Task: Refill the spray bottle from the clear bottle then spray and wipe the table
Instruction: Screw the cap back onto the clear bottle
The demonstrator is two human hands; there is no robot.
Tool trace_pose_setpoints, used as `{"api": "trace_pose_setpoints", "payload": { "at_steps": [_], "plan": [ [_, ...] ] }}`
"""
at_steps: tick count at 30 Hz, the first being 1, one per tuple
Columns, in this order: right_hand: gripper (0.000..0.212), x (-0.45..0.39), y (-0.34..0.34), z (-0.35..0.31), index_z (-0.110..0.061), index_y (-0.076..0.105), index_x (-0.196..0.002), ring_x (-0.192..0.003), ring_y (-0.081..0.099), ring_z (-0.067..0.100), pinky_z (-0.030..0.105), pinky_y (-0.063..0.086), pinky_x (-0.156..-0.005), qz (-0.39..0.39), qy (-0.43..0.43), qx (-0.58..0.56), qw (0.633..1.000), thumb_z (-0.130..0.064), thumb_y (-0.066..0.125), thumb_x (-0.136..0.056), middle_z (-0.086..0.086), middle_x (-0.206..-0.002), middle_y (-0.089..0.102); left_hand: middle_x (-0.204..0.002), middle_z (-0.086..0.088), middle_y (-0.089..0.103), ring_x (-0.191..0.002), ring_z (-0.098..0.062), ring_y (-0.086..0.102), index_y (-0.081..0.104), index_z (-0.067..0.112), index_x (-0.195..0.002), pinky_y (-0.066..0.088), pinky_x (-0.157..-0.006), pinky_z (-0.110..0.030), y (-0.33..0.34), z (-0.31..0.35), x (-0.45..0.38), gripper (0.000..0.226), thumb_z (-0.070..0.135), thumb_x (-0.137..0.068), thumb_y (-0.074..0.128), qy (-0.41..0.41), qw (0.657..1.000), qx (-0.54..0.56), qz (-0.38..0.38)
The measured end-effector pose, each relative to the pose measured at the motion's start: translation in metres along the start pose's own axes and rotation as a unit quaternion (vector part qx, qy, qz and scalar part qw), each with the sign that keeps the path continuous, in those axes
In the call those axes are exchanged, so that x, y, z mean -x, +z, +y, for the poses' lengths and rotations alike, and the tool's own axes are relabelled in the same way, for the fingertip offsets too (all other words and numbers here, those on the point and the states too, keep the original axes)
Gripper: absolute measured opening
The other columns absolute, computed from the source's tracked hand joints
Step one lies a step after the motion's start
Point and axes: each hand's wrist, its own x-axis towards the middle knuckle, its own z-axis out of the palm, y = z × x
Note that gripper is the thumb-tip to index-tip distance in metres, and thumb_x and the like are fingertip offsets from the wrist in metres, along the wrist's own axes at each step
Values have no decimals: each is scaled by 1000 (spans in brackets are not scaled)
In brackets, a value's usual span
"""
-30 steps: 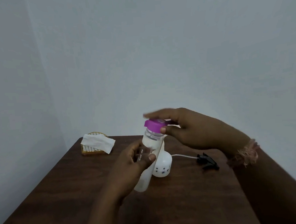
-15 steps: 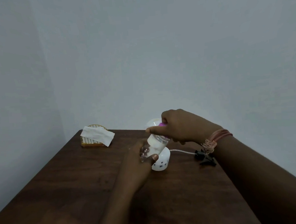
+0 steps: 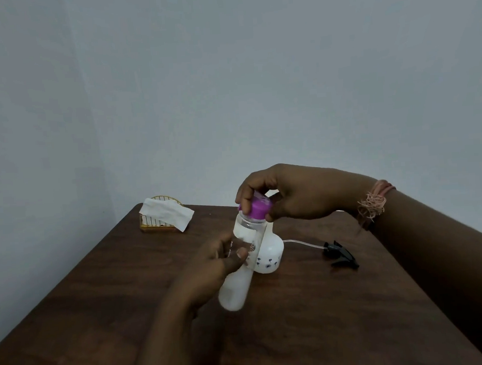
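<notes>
My left hand (image 3: pixel 213 264) grips the clear bottle (image 3: pixel 240 267) around its middle and holds it tilted above the table. My right hand (image 3: pixel 288 192) pinches the bottle's purple cap (image 3: pixel 257 208) from above with thumb and fingers. Just behind the clear bottle stands the white spray bottle body (image 3: pixel 269 255) with small dark flower prints, its neck hidden. Its black spray head (image 3: pixel 341 256) lies on the table to the right, with a thin clear tube (image 3: pixel 303 243) running back toward the white bottle.
A white wipe (image 3: pixel 165 215) drapes over a small gold wire holder (image 3: pixel 155 228) at the table's far left corner. The dark wooden table (image 3: pixel 101 317) stands in a corner of pale walls. Its left edge runs diagonally.
The clear bottle has been tipped and lifted toward me, so its base and purple cap show again. My right hand has shifted its grip on the cap.
</notes>
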Motion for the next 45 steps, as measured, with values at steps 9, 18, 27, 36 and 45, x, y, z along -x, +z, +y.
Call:
{"api": "trace_pose_setpoints", "payload": {
  "at_steps": [9, 18, 27, 36, 45],
  "plan": [
    [29, -10, 3, 4, -35, 65, -119, -77, 70, 2, 22, 51, -78, 4, 69, 67, 995, -32, 71, -91, -14, -114, 65, -118, 10, 70, -112, -9, 64, 64, 29, -126, 53, -100, -37, 6, 0, -4, 29, 23, -97, 64, 25, 996, -54, 73],
    [70, -30, 34, -2, -14, 49, -59, -51, 54, 17, 27, 35, -52, 171, 286, 127, 934, -75, 36, -91, 0, -52, 54, -118, 10, 69, -109, -10, 64, 62, 31, -129, 54, -92, -34, 19, 11, -7, 41, 24, -89, 70, 81, 973, -138, 165],
    [88, -10, -9, 0, -36, 15, -160, -129, 58, 19, 38, 51, -105, -64, 186, 27, 980, -58, 63, -90, -3, -163, 30, -107, 18, 72, -93, 11, 64, 66, 38, -120, 47, -76, -7, 0, 14, -5, 35, 18, -91, 71, 71, 986, -94, 115],
    [36, -19, -1, -2, -7, 69, -99, -53, 72, 22, 28, 58, -61, 34, 176, -9, 984, -42, 63, -96, 11, -80, 76, -94, 16, 71, -81, 16, 61, 66, 35, -106, 43, -65, -2, 12, 21, -7, 27, 12, -92, 70, 91, 984, -72, 137],
    [57, -13, -9, -11, -16, 64, -130, -97, 71, 19, 33, 63, -80, -6, 217, -61, 974, -57, 34, -103, 5, -124, 67, -112, 13, 74, -110, -10, 68, 69, 36, -121, 53, -101, -41, 11, 19, -8, 28, 27, -94, 67, 37, 998, 1, 54]
  ]
}}
